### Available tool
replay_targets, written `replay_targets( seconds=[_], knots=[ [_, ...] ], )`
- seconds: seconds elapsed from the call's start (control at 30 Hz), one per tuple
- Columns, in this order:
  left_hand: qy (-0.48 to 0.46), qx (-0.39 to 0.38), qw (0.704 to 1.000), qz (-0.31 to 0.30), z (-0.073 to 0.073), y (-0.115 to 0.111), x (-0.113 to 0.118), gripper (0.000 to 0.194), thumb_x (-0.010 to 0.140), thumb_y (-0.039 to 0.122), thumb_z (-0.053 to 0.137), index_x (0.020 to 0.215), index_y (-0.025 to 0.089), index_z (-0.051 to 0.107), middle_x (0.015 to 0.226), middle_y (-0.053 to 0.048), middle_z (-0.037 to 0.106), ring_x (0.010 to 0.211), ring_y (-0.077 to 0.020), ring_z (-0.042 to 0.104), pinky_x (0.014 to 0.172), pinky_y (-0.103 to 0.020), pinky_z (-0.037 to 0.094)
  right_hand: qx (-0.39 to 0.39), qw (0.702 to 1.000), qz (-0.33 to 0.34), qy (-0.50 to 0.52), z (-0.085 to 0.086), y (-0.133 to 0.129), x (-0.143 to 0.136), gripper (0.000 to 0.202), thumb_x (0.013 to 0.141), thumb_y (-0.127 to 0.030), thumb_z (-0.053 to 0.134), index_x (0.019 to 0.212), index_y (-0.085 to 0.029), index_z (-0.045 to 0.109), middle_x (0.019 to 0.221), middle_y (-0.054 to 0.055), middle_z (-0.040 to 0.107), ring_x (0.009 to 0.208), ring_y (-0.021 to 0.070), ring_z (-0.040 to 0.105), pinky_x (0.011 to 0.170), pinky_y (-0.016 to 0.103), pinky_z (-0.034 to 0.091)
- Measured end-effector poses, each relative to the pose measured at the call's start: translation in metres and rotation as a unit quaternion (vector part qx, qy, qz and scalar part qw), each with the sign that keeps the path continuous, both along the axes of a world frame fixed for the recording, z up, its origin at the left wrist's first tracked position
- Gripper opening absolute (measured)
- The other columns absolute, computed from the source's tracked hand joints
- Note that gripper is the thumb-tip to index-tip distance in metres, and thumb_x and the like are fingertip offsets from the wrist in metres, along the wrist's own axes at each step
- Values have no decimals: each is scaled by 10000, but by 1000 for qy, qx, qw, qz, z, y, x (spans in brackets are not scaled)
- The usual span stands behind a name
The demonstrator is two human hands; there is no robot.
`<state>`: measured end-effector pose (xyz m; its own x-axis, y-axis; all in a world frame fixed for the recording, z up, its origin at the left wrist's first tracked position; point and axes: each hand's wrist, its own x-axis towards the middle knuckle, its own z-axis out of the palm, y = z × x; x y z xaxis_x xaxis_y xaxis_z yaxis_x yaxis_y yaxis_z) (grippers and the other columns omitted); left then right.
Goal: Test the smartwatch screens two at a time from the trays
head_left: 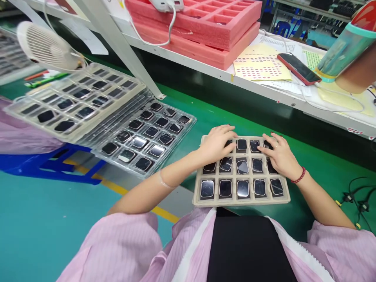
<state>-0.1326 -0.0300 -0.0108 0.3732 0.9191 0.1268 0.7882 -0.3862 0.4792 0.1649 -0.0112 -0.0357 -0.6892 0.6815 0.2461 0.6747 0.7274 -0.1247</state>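
Observation:
Right in front of my body lies a beige tray point(243, 201) with rows of square pockets. Each visible pocket holds a dark, rounded-square smartwatch screen point(242, 188) with a light rim. Over the far left corner of the tray rests my left hand point(216, 144), fingers stretched out above the back-row pockets and partly covering them. My right hand point(280, 156) lies across the far right corner, fingers apart, fingertips at the back-row screens. Neither hand visibly holds anything. Some screens beneath the hands are hidden.
To the left, clear trays point(141, 137) of similar screens are stacked beside a beige tray point(76, 98). A white fan point(44, 45) stands behind. Above runs a white shelf point(188, 53) with red foam trays point(235, 39), a phone point(298, 68) and a cup point(340, 51). Cables point(357, 197) lie right.

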Motion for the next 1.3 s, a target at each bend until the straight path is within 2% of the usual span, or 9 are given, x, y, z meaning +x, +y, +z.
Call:
replay_targets(
  seconds=[0.23, 0.43, 0.6, 0.7, 0.87, 1.0, 1.13, 1.2, 1.3],
  knots=[
    [-7, -6, 998, 56, -23, -65, -57, 270, 927, 318, 513, 1091, 201, 693, 1480, -138, 524, 1441, -331, 398, 1163, -579, 337, -26, 998, 21, 51, 14, 10, -10, 457, 875, -46, 447, 1191, -221, 727, 1414, 126, 586, 1370, 363, 433, 1093, 642, 398],
    [56, -28, 995, 79, -25, -68, -56, 339, 883, 378, 619, 1146, 167, 658, 1596, -194, 351, 1500, -405, 271, 1155, -655, 280, -52, 993, 108, 15, 26, -3, -63, 259, 947, -197, 518, 987, -189, 774, 1298, 147, 655, 1303, 369, 493, 1084, 598, 423],
    [47, 12, 995, 89, -25, -74, -49, 317, 856, 328, 655, 1135, 178, 630, 1634, -189, 272, 1517, -387, 242, 1157, -637, 277, -32, 989, 142, -40, 20, -25, -112, 211, 920, -283, 623, 963, -126, 758, 1356, 210, 615, 1309, 419, 487, 1093, 621, 399],
    [51, 2, 994, 96, -26, -80, -50, 274, 845, 365, 669, 1040, 176, 636, 1620, -191, 307, 1509, -401, 254, 1158, -662, 245, -48, 988, 142, -34, 11, -27, -121, 208, 881, -291, 679, 963, -103, 717, 1406, 244, 562, 1360, 444, 432, 1096, 628, 394],
    [-26, -26, 996, 77, -26, -88, -54, 232, 793, 334, 706, 912, 173, 589, 1558, -195, 415, 1489, -388, 304, 1171, -626, 265, -137, 973, 167, 76, 6, -29, -119, 131, 814, -225, 707, 845, -196, 583, 1362, 196, 584, 1369, 417, 413, 1075, 640, 409],
    [-213, -39, 975, 47, -23, -82, -43, 111, 828, 232, 641, 898, 186, 568, 1246, -131, 681, 1249, -288, 593, 1070, -482, 444, -293, 912, 224, 178, 16, -28, -116, 190, 815, -138, 644, 788, -234, 483, 1202, 127, 691, 1236, 331, 584, 1008, 543, 500],
    [-449, -150, 878, 71, -17, -45, -24, 202, 835, 266, 644, 999, 161, 589, 875, -56, 723, 735, -152, 685, 693, -281, 540, -478, 808, 93, 332, 21, -1, -107, 189, 848, -227, 672, 837, -242, 484, 946, 68, 755, 807, 223, 733, 708, 368, 609],
    [-525, -206, 823, 73, -15, -22, -16, 286, 831, 275, 652, 1079, 137, 617, 905, -76, 734, 630, -111, 652, 576, -221, 484, -500, 770, 9, 397, 18, 18, -99, 164, 846, -284, 706, 919, -228, 570, 862, 46, 755, 653, 172, 701, 584, 287, 583],
    [-584, -293, 756, 48, -16, 0, -9, 478, 831, 290, 673, 1287, 163, 607, 1157, -145, 724, 723, -136, 700, 543, -205, 461, -535, 703, -60, 465, 11, 37, -87, 341, 818, -341, 753, 1117, -216, 647, 994, 64, 763, 672, 144, 692, 560, 247, 580]
  ],
)
